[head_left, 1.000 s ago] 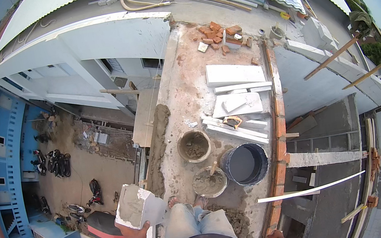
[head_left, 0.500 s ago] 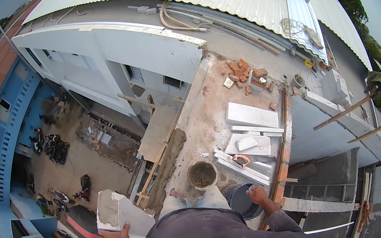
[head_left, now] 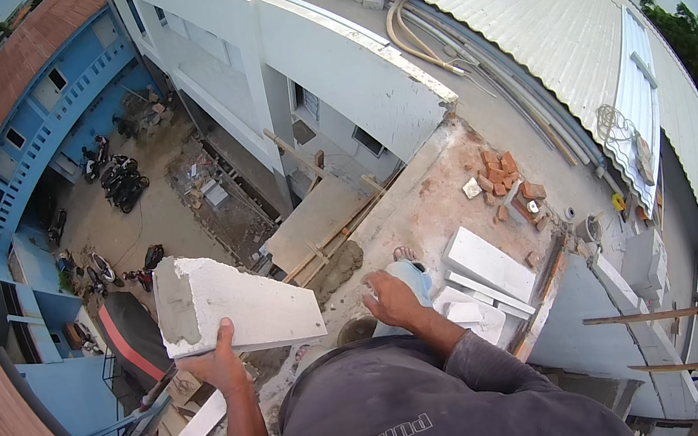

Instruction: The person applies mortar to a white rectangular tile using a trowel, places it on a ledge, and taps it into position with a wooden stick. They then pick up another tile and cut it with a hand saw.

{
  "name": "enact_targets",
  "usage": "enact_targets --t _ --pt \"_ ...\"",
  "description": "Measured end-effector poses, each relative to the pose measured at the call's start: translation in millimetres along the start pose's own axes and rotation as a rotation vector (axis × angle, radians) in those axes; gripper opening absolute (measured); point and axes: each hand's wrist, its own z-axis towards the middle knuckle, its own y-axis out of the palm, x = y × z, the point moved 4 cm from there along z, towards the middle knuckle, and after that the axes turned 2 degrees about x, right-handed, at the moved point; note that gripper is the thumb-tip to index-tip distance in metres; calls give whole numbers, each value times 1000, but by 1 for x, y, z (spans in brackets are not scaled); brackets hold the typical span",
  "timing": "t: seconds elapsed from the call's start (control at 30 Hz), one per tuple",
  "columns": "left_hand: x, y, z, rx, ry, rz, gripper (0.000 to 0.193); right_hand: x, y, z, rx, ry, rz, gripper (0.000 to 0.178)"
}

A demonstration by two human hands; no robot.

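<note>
because the white block [head_left: 244, 305] looks stiff, fairly heavy and apt to chip, it likely wants support under its clean lower edge, away from probably slippery grey mortar [head_left: 176, 307] on its left end; raised at the roof edge, it sits in the left hand's [head_left: 215, 368] grasp, thumb on its near face, while the right hand [head_left: 395, 302], fingers loosely bent around nothing visible, hangs near its right end, between it and white slabs [head_left: 491, 263]

Wht block [head_left: 239, 303], gry mortar [head_left: 175, 307], dk-gry shirt [head_left: 422, 381], orng bricks [head_left: 503, 170]

left grip [head_left: 219, 366] partly hidden beneath block [head_left: 239, 306], bucket [head_left: 356, 331] partly behind shirt [head_left: 399, 404]
</note>
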Motion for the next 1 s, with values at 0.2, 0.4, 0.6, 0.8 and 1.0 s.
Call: enact_targets --t 0.2,0.4,0.6,0.8,1.0 --pt "-35 122 -51 255 -201 -5 95 82 19 89 -331 -256 112 64" --pt "-56 266 -167 640 -421 25 84 165 -25 104 -339 -496 138 109" --pt "-65 323 -223 814 -651 -16 100 226 -35 92 -172 -542 141 111" --pt "-75 363 -263 948 -855 -51 130 265 -48 121 48 -654 64 88" --pt "-104 340 -255 917 -1087 -158 128 266 -52 179 -454 -826 -69 96"
